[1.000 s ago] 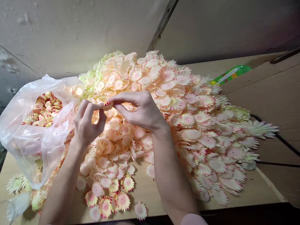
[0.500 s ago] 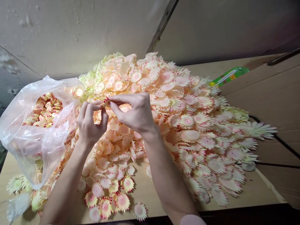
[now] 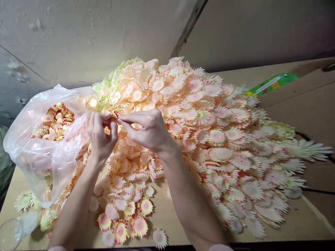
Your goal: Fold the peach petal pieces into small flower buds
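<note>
Seen from above, two bare hands meet over a wide heap of pink-and-cream flower discs (image 3: pixel 217 136) on a pale tabletop (image 3: pixel 163 212). Between the fingertips is one small red-tipped flower piece (image 3: pixel 116 114) — the left hand (image 3: pixel 102 135) seems to pinch its near side, the right hand (image 3: pixel 149 129) its other edge; fingers hide most of it. To the left, an open, translucent plastic bag (image 3: pixel 26 153) holds more red-edged pieces. The likeliest trouble is tearing or creasing: the petals look thin, and uneven pulling by the two pinches could do it. If either grip slipped, the piece could drop among near-identical discs and be lost. A forearm brushing the loose discs (image 3: pixel 140 226) might push some over the front edge.
</note>
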